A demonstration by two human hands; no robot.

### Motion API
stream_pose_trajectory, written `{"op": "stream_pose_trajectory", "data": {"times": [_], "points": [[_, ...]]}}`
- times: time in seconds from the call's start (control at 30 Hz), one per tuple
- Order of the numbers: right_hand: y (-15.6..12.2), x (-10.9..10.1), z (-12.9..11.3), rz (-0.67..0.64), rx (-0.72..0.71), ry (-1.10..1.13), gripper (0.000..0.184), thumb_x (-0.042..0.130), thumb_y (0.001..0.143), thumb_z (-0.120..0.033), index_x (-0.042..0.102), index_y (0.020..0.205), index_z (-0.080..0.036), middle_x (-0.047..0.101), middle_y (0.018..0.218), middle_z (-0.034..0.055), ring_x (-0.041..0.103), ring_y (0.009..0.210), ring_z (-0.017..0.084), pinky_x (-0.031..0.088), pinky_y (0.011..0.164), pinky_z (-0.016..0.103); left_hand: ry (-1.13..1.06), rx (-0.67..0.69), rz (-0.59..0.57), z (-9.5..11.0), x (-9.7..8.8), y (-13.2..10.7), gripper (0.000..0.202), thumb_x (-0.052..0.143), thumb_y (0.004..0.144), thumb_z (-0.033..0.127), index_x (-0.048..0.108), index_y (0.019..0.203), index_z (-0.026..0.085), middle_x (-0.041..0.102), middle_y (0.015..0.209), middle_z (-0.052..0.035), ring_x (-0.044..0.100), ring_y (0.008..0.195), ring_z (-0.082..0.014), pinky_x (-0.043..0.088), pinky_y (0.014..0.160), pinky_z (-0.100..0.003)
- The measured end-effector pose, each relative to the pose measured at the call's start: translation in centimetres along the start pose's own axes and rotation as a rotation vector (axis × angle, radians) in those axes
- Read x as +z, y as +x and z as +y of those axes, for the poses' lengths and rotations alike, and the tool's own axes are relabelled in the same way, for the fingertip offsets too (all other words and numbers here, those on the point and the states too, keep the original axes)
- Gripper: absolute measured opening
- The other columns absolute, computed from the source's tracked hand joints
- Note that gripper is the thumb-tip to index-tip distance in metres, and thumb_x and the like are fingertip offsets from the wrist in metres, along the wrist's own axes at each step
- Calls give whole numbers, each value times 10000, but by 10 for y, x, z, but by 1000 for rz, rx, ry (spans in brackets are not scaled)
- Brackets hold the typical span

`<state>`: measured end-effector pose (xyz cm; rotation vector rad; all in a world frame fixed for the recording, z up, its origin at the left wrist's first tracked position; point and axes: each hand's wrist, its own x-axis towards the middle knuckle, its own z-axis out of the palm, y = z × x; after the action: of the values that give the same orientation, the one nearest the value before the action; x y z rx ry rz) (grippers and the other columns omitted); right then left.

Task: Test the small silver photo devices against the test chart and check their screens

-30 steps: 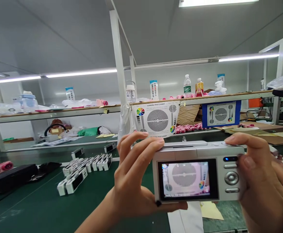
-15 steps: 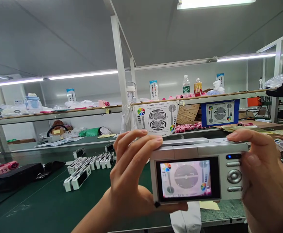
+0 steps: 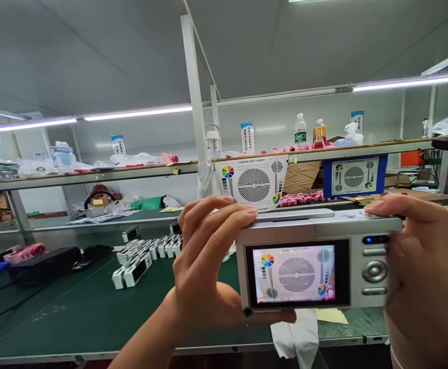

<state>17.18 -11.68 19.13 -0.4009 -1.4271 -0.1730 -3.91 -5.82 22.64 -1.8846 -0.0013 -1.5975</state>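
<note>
The left hand [image 3: 204,271] and right hand [image 3: 419,277] clasp the camera [image 3: 316,233] by its ends. It looks light, rigid and probably slippery, and the screen [image 3: 297,274] between them looks fragile.

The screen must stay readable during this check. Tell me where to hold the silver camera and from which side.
Take the silver camera by its short ends, left hand and right hand coming from the sides, curled over the flat top edge. It is a wide, flat box held level; the screen fills most of its back, buttons beside it, so end grips likely keep both clear.
</note>
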Motion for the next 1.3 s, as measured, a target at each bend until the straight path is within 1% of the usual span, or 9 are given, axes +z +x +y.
{"op": "stream_pose_trajectory", "data": {"times": [0.1,0.27,0.47,0.6,0.73,0.83,1.0,1.17,1.3], "points": [[0,1,4,-30,17,-8,390,362,903,-88,570,1149,-310,621,1001,37,634,751,202,540,487,330,4,-3,-3,1,-2,0,853,730,574,730,578,1194,164,710,1017,-80,602,1027,-286,468,945,-437],[0,1,1,18,-16,-55,369,398,883,-99,604,1106,-309,646,994,24,639,751,195,523,451,321,-1,0,-12,2,-4,2,847,745,577,711,588,1177,135,705,1007,-92,603,1030,-289,464,951,-435],[-5,2,-7,-1,182,13,332,366,967,-166,561,1150,-363,637,1052,20,644,716,193,531,444,320,0,-4,-5,3,-5,0,811,731,605,705,584,1179,151,709,1012,-81,604,1026,-285,471,937,-436],[-7,4,-8,6,206,33,285,373,984,-219,554,1137,-377,634,1027,22,621,649,186,507,399,312,-6,-7,-6,3,-5,-1,809,736,607,696,584,1172,138,707,1004,-91,601,1027,-286,468,933,-434],[-5,4,-9,-10,174,74,313,378,963,-180,571,1131,-360,629,942,30,591,567,179,483,358,313,3,-8,-7,2,-4,-2,805,736,606,695,587,1168,139,709,1011,-90,606,1023,-285,467,934,-431],[-5,3,-10,3,161,70,330,378,948,-151,583,1115,-348,630,908,32,589,555,179,480,346,306,6,-9,-1,2,-4,-2,802,729,612,701,588,1170,143,712,1010,-87,612,1020,-284,466,944,-435],[-8,4,-6,-9,220,87,368,367,939,-112,569,1116,-363,619,848,9,519,438,136,417,277,263,-7,-1,3,2,-3,-3,798,740,610,687,591,1159,127,711,1011,-92,610,1035,-281,470,949,-431],[-7,10,-10,61,240,30,397,378,899,-78,595,1071,-363,631,874,11,569,546,162,454,350,266,-4,0,-1,1,-4,-4,809,737,604,696,586,1167,136,709,1016,-86,608,1031,-278,472,943,-431],[-3,15,-13,140,223,-7,382,379,873,-74,623,984,-346,612,775,3,488,446,152,363,283,270,-1,-5,1,1,-3,-4,813,726,603,709,587,1163,136,707,1008,-87,609,1027,-282,468,947,-437]]}}
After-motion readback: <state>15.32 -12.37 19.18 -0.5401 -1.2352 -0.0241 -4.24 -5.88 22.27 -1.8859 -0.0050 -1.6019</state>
